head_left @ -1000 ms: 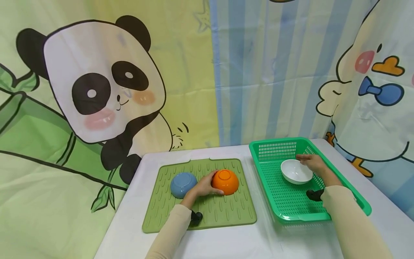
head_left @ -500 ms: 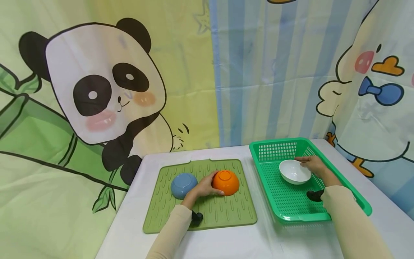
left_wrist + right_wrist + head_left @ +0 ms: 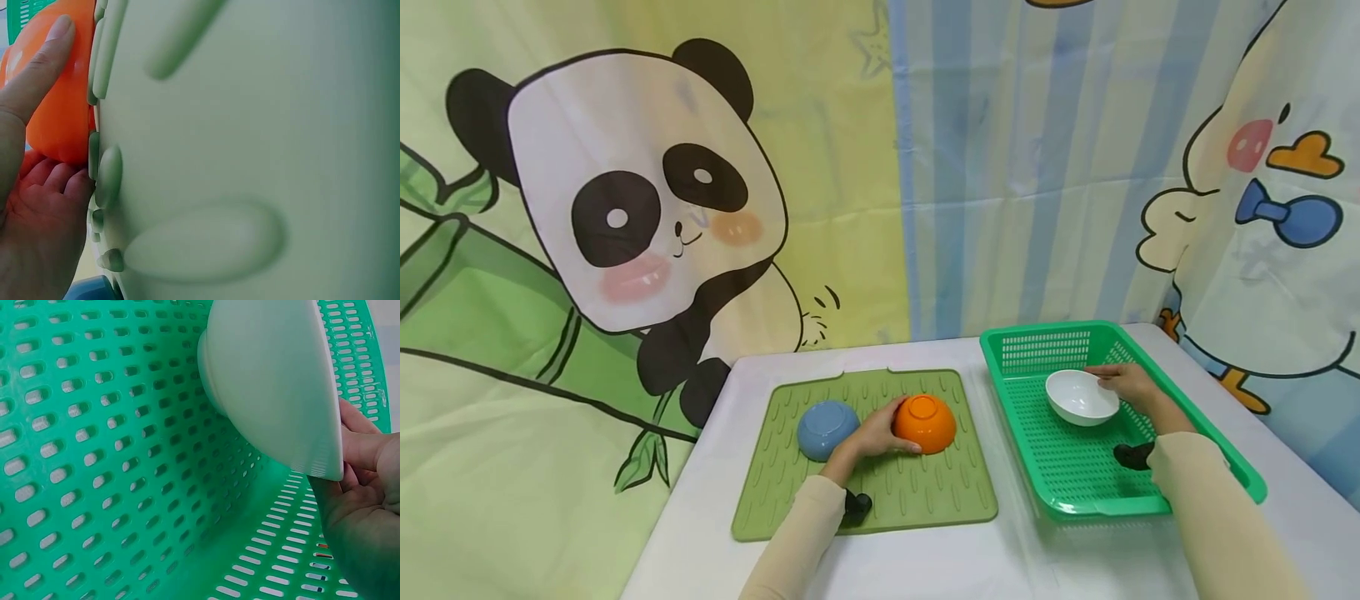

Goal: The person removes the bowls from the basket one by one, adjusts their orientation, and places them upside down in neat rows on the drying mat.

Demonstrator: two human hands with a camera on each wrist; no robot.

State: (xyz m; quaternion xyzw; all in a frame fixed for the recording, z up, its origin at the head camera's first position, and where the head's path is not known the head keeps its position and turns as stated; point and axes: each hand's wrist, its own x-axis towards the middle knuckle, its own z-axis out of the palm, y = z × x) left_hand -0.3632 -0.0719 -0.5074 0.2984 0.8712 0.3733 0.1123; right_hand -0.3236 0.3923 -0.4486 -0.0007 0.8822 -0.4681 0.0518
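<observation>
An orange bowl sits upside down on the green ribbed mat, in the middle of the head view. My left hand grips its left side; in the left wrist view the thumb lies along the orange wall and the curled fingers are at the opposite side. On the right, my right hand pinches the rim of an upright white bowl inside the green basket. The right wrist view shows the white bowl near the perforated floor; whether it touches is unclear.
A blue bowl lies upside down on the mat, close beside my left wrist. The basket's raised walls surround the white bowl. Both mat and basket lie on a white table, with a printed curtain hanging behind.
The white bowl has shifted slightly left within the basket, with my right fingers at its rim. My left hand and the orange bowl have stayed in place on the mat.
</observation>
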